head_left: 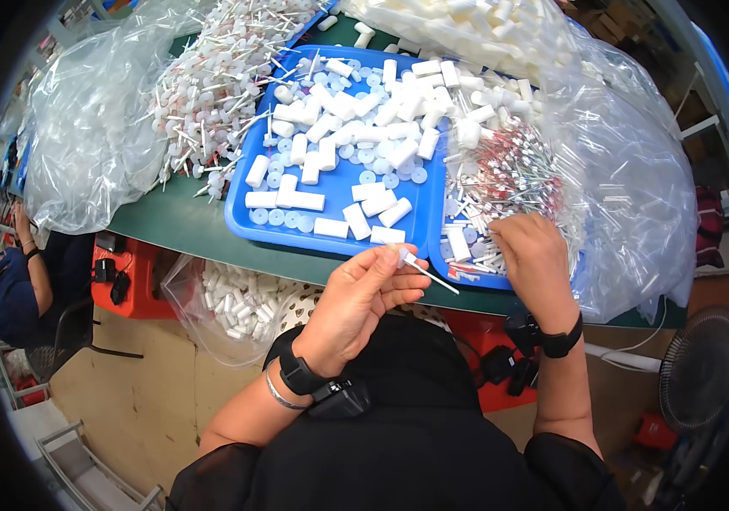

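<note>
In front of the blue tray's near edge, my left hand [369, 294] pinches a thin white stick [433, 277] with a small translucent cap at its upper end. The stick slants down to the right. My right hand [536, 264] is at the right tray, beside a pile of thin sticks with red and silver ends [513, 170]. Its fingers are bent inward, and what they hold, if anything, is hidden. White foam-like cylinders [358, 221] and translucent round discs [276, 217] lie loose in the blue tray [237, 204].
Capped sticks [211, 94] are heaped at the far left beside a clear plastic bag [96, 136]. A bag of white cylinders [501, 34] stands behind the trays. Below the green table [177, 221] hangs another bag [245, 298]. A fan [701, 366] is at right; another person [20, 281] sits left.
</note>
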Demonstrator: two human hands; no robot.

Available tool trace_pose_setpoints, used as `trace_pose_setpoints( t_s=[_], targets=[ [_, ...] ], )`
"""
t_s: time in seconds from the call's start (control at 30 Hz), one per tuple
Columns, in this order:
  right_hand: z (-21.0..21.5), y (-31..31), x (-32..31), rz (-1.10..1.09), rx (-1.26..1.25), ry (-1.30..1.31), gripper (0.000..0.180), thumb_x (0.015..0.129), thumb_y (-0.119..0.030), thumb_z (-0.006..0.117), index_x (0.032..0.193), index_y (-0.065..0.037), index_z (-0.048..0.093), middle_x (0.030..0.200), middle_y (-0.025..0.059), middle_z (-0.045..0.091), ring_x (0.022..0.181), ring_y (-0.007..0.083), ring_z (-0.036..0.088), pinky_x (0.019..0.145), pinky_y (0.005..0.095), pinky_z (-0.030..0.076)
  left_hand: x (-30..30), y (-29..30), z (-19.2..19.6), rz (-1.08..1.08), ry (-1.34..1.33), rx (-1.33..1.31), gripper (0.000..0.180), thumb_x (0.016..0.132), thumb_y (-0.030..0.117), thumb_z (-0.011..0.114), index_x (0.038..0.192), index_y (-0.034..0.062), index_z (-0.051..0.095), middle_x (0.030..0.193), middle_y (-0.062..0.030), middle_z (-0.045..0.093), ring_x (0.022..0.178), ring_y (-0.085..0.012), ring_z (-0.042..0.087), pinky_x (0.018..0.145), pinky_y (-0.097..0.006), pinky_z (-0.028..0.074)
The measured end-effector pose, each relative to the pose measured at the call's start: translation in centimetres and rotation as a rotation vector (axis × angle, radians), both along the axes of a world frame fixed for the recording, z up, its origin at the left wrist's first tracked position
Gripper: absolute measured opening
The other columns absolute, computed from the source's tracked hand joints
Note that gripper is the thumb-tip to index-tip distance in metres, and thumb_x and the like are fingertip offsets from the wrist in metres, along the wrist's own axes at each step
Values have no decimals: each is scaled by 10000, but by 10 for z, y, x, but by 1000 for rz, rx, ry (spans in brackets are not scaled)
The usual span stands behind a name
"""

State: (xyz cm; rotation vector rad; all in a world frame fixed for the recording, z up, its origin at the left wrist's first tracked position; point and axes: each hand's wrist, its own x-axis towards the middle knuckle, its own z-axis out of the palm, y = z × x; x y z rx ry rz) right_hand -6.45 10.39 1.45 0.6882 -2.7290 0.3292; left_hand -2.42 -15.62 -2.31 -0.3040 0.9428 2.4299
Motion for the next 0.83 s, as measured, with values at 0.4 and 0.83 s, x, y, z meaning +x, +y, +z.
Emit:
trace_pose_setpoints(
  t_s=[0.4, 0.83],
  targets=[
    [-14, -9, -10, -79, 55, -40, 94, 842, -126, 724, 842, -46, 675, 814, 112, 626, 765, 312, 648, 688, 429, 489, -2, 8, 3, 14, 53, -85, 390, 1070, 235, 556, 1361, -24, 552, 1154, -155, 692, 1018, -198, 715, 909, -317, 585],
    [-27, -10, -8, -100, -158, -106, 60, 861, -59, 682, 898, -49, 635, 865, 154, 659, 660, 331, 673, 592, 427, 527, -7, 8, 6, 114, 61, -82, 382, 1068, 245, 558, 1346, -16, 558, 1157, -154, 688, 1059, -220, 703, 935, -313, 578]
  ],
)
